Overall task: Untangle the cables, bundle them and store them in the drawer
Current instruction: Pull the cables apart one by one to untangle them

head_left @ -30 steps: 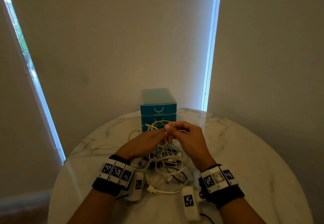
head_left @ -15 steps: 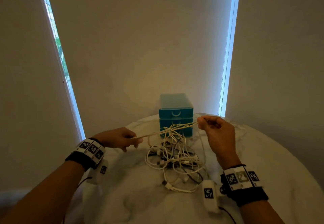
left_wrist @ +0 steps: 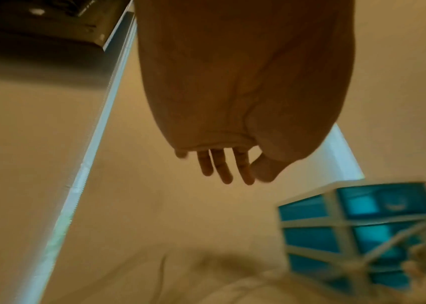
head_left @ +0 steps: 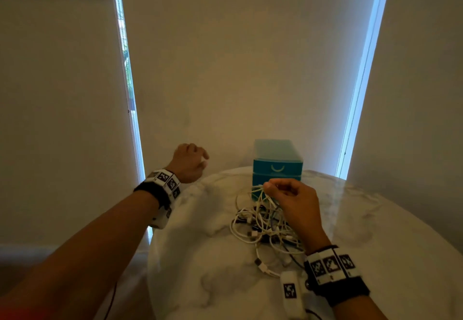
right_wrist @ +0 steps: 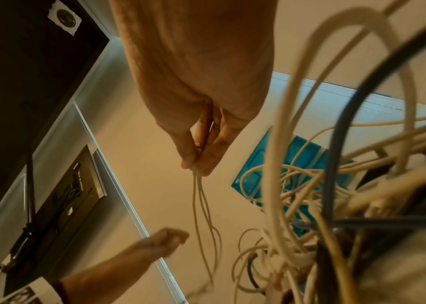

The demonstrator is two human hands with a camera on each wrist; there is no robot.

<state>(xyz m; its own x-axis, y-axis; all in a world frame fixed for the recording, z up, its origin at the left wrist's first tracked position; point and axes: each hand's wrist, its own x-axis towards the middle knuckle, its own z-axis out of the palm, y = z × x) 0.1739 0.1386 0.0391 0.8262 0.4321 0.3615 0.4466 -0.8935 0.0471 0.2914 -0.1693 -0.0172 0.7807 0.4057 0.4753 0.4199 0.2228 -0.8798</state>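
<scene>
Cables: tangled pile [head_left: 265,224] centre-right on marble table [head_left: 200,257], just in front of teal drawer unit [head_left: 276,167]
Right hand: [head_left: 290,194] pinches thin white strands [right_wrist: 198,197] above pile
Left hand: [head_left: 189,163] raised upper left, fingers loose, grips nothing
Around: blinds [head_left: 250,56] behind
Hidden: lower drawers behind cables
Blur: left wrist view smeared
Writing: wristband markers [head_left: 330,265] only

The left hand [left_wrist: 245,102] hung in the air, fingers [left_wrist: 222,166] loosely extended, thumb beside them, holding nothing. Below and right stood a blue drawer unit [left_wrist: 357,232], blurred, with pale cables [left_wrist: 388,251] crossing its front. A bright window strip [left_wrist: 87,164] ran diagonally at left.
</scene>
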